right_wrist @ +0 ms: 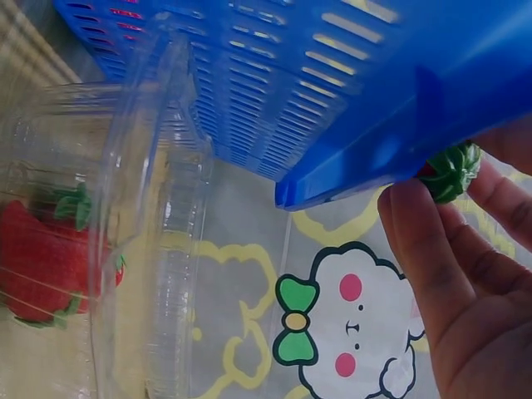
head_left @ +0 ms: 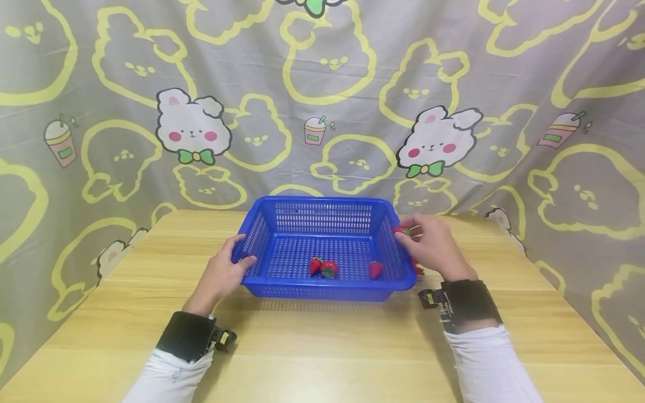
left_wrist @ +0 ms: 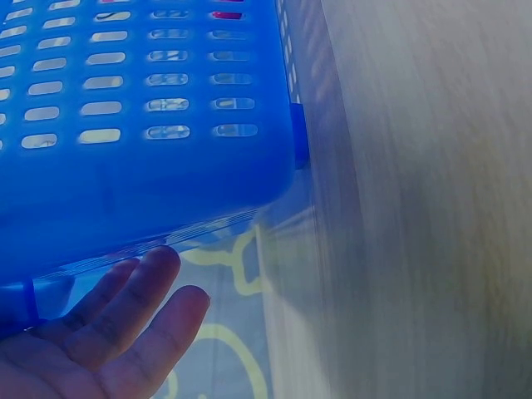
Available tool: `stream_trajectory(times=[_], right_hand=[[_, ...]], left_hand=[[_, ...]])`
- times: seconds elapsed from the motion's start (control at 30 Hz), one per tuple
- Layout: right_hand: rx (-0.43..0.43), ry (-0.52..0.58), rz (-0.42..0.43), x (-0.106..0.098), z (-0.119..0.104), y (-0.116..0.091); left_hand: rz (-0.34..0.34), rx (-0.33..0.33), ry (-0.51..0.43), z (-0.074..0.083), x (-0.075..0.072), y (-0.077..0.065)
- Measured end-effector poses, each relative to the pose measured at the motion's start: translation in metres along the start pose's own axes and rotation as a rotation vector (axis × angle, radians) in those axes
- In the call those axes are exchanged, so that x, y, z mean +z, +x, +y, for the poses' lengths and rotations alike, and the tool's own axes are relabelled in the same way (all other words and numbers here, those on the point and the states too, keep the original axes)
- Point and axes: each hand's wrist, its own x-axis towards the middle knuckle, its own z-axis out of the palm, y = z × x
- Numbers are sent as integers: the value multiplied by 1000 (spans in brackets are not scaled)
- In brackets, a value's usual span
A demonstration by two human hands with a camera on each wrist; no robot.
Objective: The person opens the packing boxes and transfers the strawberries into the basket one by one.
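A blue plastic basket with slotted walls stands on the table. Inside, two strawberries touch each other near the front middle, and another strawberry lies farther right. My left hand holds the basket's left rim, thumb over the edge and fingers outside beneath it. At the right rim, my right hand pinches a red strawberry. Its green leaf cap shows between the fingers in the right wrist view, while most of its red body is hidden there.
A clear plastic box holding more strawberries stands just right of the basket, mostly hidden by my right hand in the head view. Behind the wooden table hangs a grey patterned cloth.
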Motion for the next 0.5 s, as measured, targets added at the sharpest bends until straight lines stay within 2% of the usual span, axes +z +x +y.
stream_trajectory(times=[0.23,0.5], right_hand=[[-32,2,-12,6,2,2],[-141,31,19,13,-2,3]], left_hand=[[-3,-4,-13,-1,1,0],[3,-3,3,-3,0,0]])
